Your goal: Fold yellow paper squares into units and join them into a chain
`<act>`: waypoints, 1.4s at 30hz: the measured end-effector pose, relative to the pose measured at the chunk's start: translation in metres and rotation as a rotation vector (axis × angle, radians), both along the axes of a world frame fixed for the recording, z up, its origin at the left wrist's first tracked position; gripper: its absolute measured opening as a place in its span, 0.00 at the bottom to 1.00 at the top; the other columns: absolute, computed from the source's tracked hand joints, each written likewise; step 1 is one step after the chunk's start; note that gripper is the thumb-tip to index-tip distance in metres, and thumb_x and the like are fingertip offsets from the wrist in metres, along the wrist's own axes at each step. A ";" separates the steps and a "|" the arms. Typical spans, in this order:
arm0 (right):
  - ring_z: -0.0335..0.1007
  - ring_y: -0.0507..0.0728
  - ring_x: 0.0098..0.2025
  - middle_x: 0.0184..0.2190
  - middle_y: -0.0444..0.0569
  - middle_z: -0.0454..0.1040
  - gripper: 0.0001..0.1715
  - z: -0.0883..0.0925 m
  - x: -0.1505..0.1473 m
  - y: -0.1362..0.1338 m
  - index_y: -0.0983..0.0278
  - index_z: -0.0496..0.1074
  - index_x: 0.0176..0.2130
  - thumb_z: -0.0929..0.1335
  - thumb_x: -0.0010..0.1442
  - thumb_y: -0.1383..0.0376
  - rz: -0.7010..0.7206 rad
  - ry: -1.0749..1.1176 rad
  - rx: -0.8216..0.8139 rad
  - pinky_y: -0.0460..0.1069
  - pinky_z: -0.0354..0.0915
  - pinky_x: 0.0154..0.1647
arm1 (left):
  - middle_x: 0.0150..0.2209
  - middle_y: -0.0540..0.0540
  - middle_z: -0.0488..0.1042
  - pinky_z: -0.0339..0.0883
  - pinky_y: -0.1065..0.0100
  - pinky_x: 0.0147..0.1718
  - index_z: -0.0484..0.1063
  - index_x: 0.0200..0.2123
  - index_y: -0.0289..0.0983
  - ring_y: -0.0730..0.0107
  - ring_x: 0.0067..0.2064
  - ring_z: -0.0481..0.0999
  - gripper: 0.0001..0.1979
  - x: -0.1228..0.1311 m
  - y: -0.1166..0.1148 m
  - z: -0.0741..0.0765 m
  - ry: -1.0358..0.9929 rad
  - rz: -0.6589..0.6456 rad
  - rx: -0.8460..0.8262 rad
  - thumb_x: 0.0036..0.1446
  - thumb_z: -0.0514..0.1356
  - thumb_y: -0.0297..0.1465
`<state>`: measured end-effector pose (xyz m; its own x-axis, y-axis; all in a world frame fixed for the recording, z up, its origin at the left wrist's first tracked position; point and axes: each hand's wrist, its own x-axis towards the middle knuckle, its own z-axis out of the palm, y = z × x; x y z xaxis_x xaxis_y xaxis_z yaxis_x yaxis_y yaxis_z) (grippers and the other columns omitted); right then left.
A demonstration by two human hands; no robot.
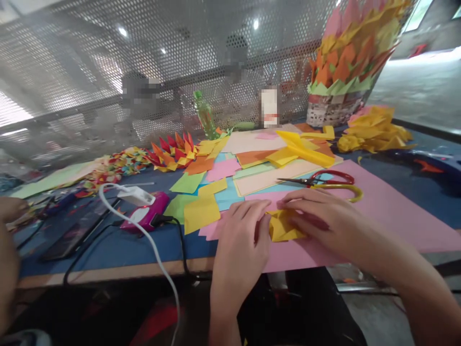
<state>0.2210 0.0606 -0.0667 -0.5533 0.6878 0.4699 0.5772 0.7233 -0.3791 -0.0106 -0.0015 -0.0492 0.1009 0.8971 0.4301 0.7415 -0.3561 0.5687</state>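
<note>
A small folded yellow paper piece (282,228) lies on a large pink sheet (378,211) near the table's front edge. My left hand (240,239) rests flat beside it, fingers stretched and touching its left edge. My right hand (324,222) lies over the piece's right side, fingers extended and pressing down on it. Scissors with red and yellow handles (324,181) lie just beyond my right hand.
Coloured paper squares (223,169) cover the blue table. Folded paper units (173,150) lie at left, crumpled yellow pieces (374,130) at right, a tall paper-unit vase (345,62) behind. A pink device (146,214) with cables, a phone (72,235), a green bottle (204,114) and another person's arm (7,250) are at left.
</note>
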 end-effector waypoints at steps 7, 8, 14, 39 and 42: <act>0.79 0.57 0.54 0.53 0.46 0.81 0.15 0.017 0.000 0.021 0.55 0.78 0.55 0.63 0.79 0.60 0.109 -0.012 -0.020 0.52 0.74 0.55 | 0.58 0.50 0.81 0.70 0.47 0.59 0.74 0.60 0.48 0.54 0.58 0.77 0.17 0.003 0.002 -0.004 0.069 -0.034 0.014 0.72 0.64 0.28; 0.79 0.56 0.51 0.51 0.46 0.81 0.14 0.019 -0.002 0.021 0.55 0.78 0.54 0.63 0.79 0.61 0.128 -0.009 -0.023 0.51 0.73 0.52 | 0.57 0.50 0.81 0.70 0.47 0.59 0.73 0.60 0.48 0.54 0.57 0.77 0.17 0.003 0.002 -0.005 0.071 -0.032 0.016 0.72 0.64 0.28; 0.78 0.52 0.50 0.51 0.46 0.79 0.14 0.021 -0.006 0.018 0.57 0.78 0.52 0.64 0.77 0.67 0.275 0.037 -0.038 0.46 0.71 0.51 | 0.54 0.50 0.80 0.70 0.49 0.56 0.72 0.56 0.47 0.56 0.55 0.77 0.11 0.002 0.000 -0.002 0.021 -0.041 -0.021 0.74 0.61 0.29; 0.79 0.51 0.39 0.42 0.44 0.83 0.14 0.026 -0.005 0.013 0.57 0.80 0.51 0.71 0.71 0.54 0.164 0.087 -0.129 0.45 0.73 0.43 | 0.48 0.48 0.83 0.73 0.59 0.49 0.77 0.50 0.43 0.61 0.47 0.79 0.05 -0.001 -0.001 0.001 -0.060 -0.026 -0.055 0.74 0.63 0.31; 0.79 0.52 0.38 0.42 0.45 0.83 0.15 0.026 -0.005 0.013 0.59 0.80 0.50 0.72 0.71 0.53 0.167 0.087 -0.143 0.45 0.72 0.38 | 0.49 0.47 0.83 0.75 0.61 0.51 0.77 0.52 0.42 0.62 0.49 0.81 0.09 -0.006 -0.002 0.004 -0.050 -0.079 -0.070 0.71 0.66 0.28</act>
<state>0.2165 0.0733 -0.0410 -0.6262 0.6536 0.4251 0.4148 0.7409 -0.5281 -0.0167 -0.0030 -0.0449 0.1530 0.9152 0.3729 0.6830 -0.3706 0.6294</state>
